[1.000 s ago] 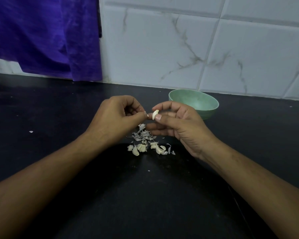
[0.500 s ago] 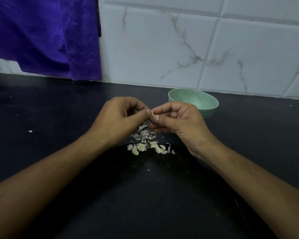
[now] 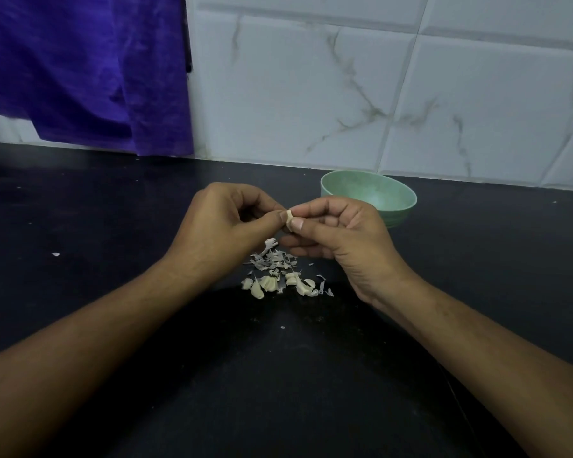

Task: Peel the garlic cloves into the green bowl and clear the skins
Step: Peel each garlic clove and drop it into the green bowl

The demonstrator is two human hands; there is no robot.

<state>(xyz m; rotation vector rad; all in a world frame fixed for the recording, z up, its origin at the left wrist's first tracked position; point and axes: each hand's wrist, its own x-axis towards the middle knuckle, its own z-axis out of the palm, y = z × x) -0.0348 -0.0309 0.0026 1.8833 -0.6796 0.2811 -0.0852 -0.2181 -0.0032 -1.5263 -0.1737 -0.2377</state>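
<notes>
While one garlic clove (image 3: 288,220) sits pinched between the fingertips of the left hand (image 3: 224,229) and right hand (image 3: 338,238), both closed on it above the black counter (image 3: 113,226), peeling looks midway: unpeeled cloves (image 3: 275,285) and loose skins (image 3: 272,261) lie below, and the green bowl (image 3: 368,197) just behind seems empty, though its floor is dim.
</notes>
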